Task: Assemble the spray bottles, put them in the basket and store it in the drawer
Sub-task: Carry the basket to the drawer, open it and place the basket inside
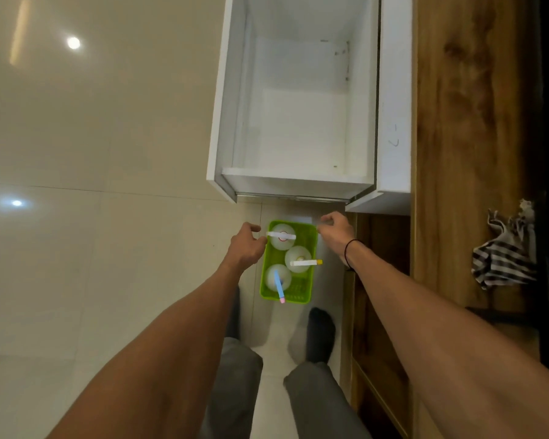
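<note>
Left hand (246, 245): I'm hovering it just beside the green basket (308, 248), fingers loosely curled, gripping nothing.
Right hand (335, 231): same deal at the other side, fingers half-curled and empty.
Basket: sitting on the tiled floor (108, 217), holding three spray bottles (297, 258).
Drawer (298, 122): hanging open just beyond.

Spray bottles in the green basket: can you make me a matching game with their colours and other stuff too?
Things:
1. far bottle
2. middle bottle
3. near bottle
4. drawer

Descriptions:
A. blue sprayer, pink tip
B. pulled open, white
C. white sprayer, yellow tip
D. white sprayer, red ring under it

Pairs: 1-D, 2-C, 3-A, 4-B
</note>
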Tool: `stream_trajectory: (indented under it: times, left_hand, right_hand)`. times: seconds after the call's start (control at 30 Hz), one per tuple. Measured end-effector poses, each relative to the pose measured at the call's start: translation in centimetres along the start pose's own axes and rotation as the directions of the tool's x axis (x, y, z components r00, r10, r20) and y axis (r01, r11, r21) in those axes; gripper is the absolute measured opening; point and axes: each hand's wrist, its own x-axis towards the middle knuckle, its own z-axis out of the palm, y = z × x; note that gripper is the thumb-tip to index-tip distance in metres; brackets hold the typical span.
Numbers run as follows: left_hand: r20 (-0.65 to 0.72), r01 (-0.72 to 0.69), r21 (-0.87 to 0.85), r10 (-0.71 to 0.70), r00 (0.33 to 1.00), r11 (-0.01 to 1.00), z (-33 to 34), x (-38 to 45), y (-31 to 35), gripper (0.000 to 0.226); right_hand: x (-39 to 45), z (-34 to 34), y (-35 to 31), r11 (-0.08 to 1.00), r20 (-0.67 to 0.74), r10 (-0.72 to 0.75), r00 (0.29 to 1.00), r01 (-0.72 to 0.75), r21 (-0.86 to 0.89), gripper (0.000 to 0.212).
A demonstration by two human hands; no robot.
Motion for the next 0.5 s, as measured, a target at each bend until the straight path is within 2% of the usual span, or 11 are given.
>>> stream_trajectory:
  times: [0.13,0.33,0.4,0.5]
  left_hand:
    - [0.009,0.033,0.059,-0.034,0.999,0.998,2.1,3.1,-3.2,0.042]
    - [0.012,0.019,0.107,-0.020,1.000,0.994,4.6,8.4,-6.9,0.047]
    - [0.024,0.016,0.133,-0.019,1.000,0.991,5.6,10.1,-8.1,0.049]
    - [0.040,0.010,0.171,-0.017,0.999,0.985,7.0,12.8,-9.8,0.055]
  right_hand:
    - [2.8,1.3,3.8,0.999,0.023,0.050,0.999,-0.049,-0.020,0.041]
    - [7.8,4.0,7.9,0.990,0.068,0.121,0.990,-0.125,0.065,0.054]
    - [10.2,5.0,9.5,0.987,0.072,0.139,0.988,-0.145,0.072,0.048]
    - [13.0,6.6,11.4,0.985,0.070,0.146,0.987,-0.151,0.077,0.026]
